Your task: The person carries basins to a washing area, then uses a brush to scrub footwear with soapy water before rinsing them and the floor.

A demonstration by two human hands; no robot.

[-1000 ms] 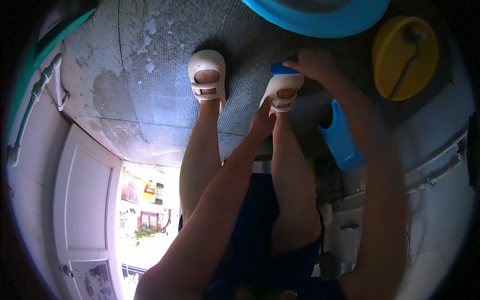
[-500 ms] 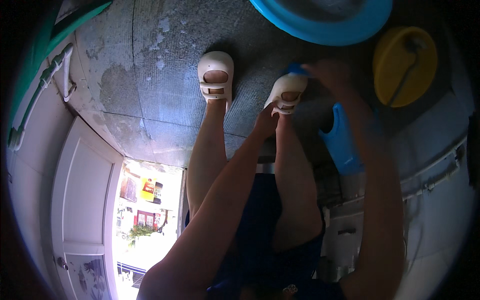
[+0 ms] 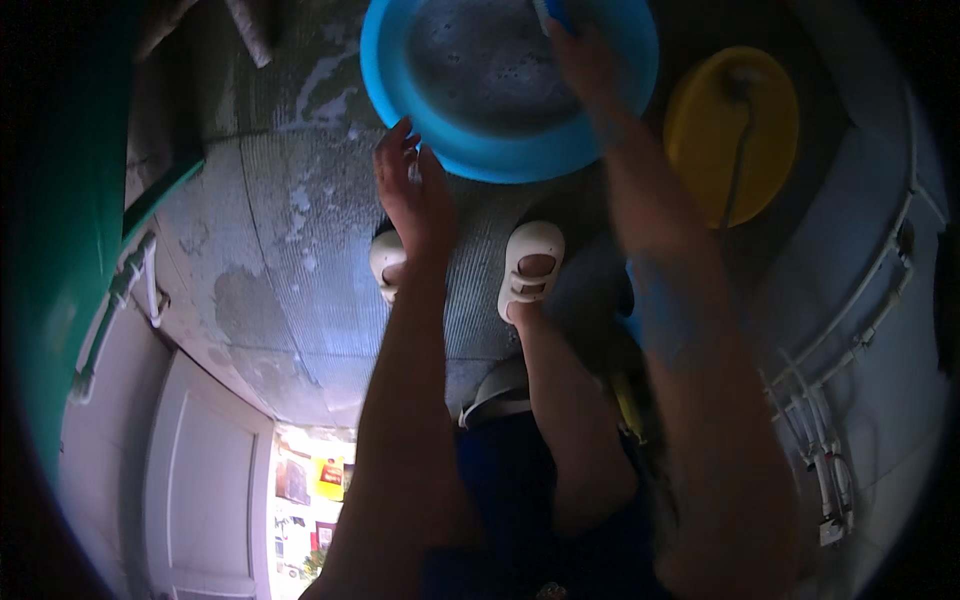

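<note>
A round blue basin (image 3: 470, 150) with soapy water sits on the wet grey floor ahead of my feet. My left hand (image 3: 412, 200) hovers at the basin's near left rim, fingers apart, holding nothing. My right hand (image 3: 585, 65) reaches over the water at the basin's far side and grips a small blue and white object (image 3: 548, 14), only partly in view at the top edge. My feet in white sandals (image 3: 528, 270) stand just below the basin.
A yellow round lid or bowl (image 3: 735, 130) lies to the right of the basin. White pipes (image 3: 860, 330) run along the right wall. A green surface (image 3: 60, 250) and a white door (image 3: 200, 480) are on the left.
The view tilted forward, bringing the basin into the middle. My right hand rose from near my right sandal to over the basin. My left hand came up to the basin's rim.
</note>
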